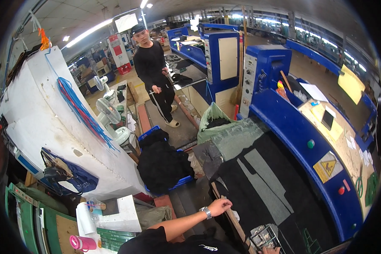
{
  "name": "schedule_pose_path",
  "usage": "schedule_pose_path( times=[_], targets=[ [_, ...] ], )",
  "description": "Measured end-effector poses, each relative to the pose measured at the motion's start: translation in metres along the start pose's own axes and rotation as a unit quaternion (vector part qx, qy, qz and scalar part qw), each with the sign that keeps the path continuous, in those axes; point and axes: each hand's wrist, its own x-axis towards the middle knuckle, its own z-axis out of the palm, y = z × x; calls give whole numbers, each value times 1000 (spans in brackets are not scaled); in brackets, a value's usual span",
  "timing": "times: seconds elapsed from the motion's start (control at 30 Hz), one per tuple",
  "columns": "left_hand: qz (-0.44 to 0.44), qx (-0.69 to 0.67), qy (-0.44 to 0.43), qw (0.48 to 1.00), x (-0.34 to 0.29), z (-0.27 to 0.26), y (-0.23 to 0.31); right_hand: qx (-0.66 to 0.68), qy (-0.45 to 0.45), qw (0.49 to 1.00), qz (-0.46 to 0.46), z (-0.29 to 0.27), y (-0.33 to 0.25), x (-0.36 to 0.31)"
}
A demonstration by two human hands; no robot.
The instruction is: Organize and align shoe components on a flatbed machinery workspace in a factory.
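Observation:
My left hand (220,207), a metal-banded watch at its wrist, hovers by the wooden front edge (230,216) of the cutting bed. Its fingers are curled in, and anything inside them is hidden. At the lower picture edge only part of my right hand (271,250) shows, its fingers closed at the rim of a metal-framed cutting die (264,236). Black fabric (258,199) is spread over the bed beyond both hands, with long grey openings cut through it. A smaller green cutting die (310,242) lies on the fabric to the right.
A blue press beam (300,139) borders the bed on the right. Left of the bed, a blue crate (185,181) is heaped with black fabric, near a green sack (216,120). A person (150,67) stands in the aisle; fans and a white pillar (72,118) are further left.

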Motion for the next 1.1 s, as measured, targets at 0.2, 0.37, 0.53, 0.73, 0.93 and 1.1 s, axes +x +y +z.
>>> schedule_pose_path(
  times=[0.2, 0.37, 0.53, 0.73, 0.93, 1.1],
  targets=[
    [143, 134, -22, 980, 24, 12, 34, -16, -8, 998, 67, 59, 8, -18],
    [73, 68, -44, 994, 54, 53, 81, 58, 82, 995, 20, 20, 10, 2],
    [94, 75, -112, 986, 82, 124, 132, 123, 213, 969, 29, -25, 23, 2],
    [7, -101, -253, 962, 82, 175, 164, 124, 291, 897, 308, -25, 90, -87],
    [140, -386, -42, 911, 92, -8, 172, 109, 117, 925, 345, -68, 113, -74],
    [58, -448, 244, 858, 94, -212, 192, 90, 121, 929, 339, -75, 119, -58]
  ],
)
